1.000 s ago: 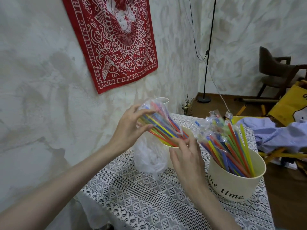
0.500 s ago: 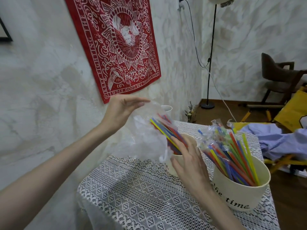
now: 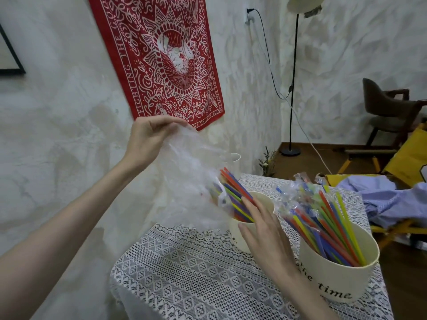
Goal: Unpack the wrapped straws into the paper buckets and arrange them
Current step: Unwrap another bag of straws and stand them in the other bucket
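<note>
Now the left hand, pinching the clear plastic wrapper, had lifted it higher off the colored straws standing in the middle paper bucket, which the straight-fingered right hand steadied.

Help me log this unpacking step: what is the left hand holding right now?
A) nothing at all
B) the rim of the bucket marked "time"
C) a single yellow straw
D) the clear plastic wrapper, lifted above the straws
D: the left hand pinches the top of the clear plastic wrapper, raised above the straws that stand in the far bucket, while the right hand steadies them.
</note>
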